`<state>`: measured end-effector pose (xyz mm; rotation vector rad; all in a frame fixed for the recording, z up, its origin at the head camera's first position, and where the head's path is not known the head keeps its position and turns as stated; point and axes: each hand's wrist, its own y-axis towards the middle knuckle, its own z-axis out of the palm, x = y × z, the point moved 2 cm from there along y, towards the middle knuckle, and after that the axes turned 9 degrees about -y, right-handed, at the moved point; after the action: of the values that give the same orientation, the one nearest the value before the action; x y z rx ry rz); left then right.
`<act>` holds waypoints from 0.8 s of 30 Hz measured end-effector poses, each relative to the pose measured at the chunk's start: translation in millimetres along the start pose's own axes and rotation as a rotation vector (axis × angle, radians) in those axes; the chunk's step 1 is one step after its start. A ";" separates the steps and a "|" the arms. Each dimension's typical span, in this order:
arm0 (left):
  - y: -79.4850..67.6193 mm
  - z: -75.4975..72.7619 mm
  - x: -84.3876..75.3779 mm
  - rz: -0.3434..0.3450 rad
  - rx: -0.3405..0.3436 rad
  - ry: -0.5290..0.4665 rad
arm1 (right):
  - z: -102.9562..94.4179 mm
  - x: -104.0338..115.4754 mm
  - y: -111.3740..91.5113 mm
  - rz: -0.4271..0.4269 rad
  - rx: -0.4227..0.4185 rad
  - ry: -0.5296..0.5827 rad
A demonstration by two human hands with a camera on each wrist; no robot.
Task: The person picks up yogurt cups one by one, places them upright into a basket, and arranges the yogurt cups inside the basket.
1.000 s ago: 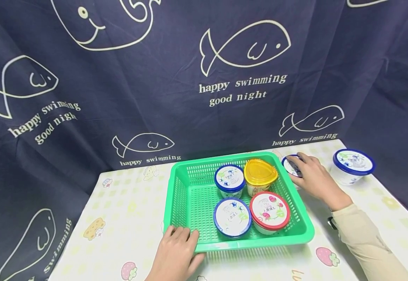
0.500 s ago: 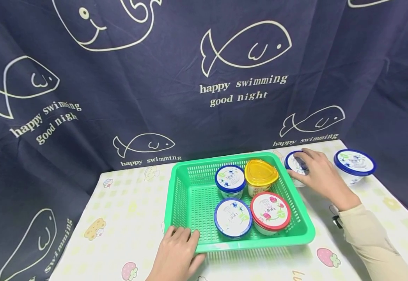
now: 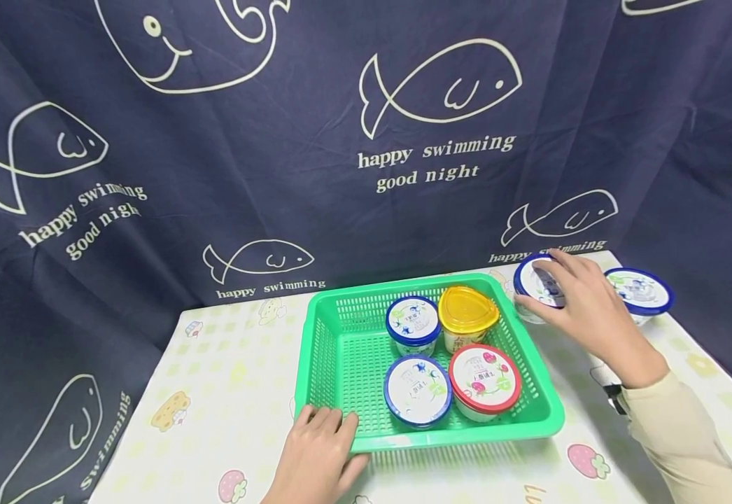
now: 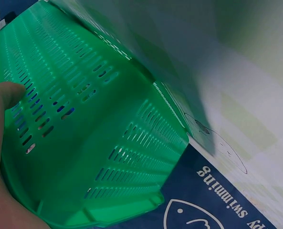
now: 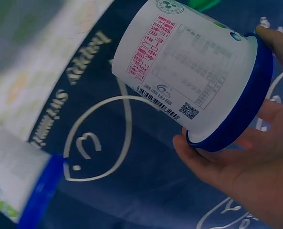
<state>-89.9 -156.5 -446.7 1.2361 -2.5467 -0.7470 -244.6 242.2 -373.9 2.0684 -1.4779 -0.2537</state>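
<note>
My right hand (image 3: 599,315) holds a white paper tub by its blue lid (image 3: 537,276), to the right of a green plastic basket (image 3: 454,439). Printed text, a barcode and a QR code mark the tub's side (image 5: 189,71) in the right wrist view, where thumb and fingers spread round the lid's rim. At the basket's near left corner, my left hand (image 3: 318,455) grips the rim, fingers over the top. Its thumb (image 4: 10,93) presses the outer wall in the left wrist view. The basket carries two blue-lidded tubs (image 3: 413,320), a red-lidded tub (image 3: 486,378) and a yellow-lidded one (image 3: 467,309).
Another white tub with a blue lid (image 3: 642,290) stands at the table's far right, partly behind the right hand. A patterned cloth (image 3: 215,392) covers the table. Behind it hangs a dark blue curtain (image 3: 315,175) with fish drawings.
My right hand has lifted the blue-lidded tub from beside the basket, upward and slightly right in the head view. The left hand and the basket have stayed put.
</note>
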 end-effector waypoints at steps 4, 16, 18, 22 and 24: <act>0.1 0.0 0.1 -0.001 0.003 0.002 | -10.9 14.3 0.2 -0.043 -0.048 -0.012; -0.8 1.3 0.2 0.002 0.012 0.004 | -31.9 35.1 -6.6 -0.104 -0.113 0.009; -0.5 1.6 0.2 -0.005 0.022 0.004 | -33.8 39.2 -6.4 -0.121 -0.127 0.024; -0.1 1.5 -0.2 -0.015 0.029 0.006 | -36.3 46.4 -5.7 -0.150 -0.148 0.042; -0.1 1.5 -0.3 -0.014 0.027 0.007 | -37.9 49.4 -6.1 -0.153 -0.152 0.049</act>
<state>-90.3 -155.7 -448.0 1.2646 -2.5527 -0.7120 -203.8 211.4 -337.8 2.0514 -1.2335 -0.3614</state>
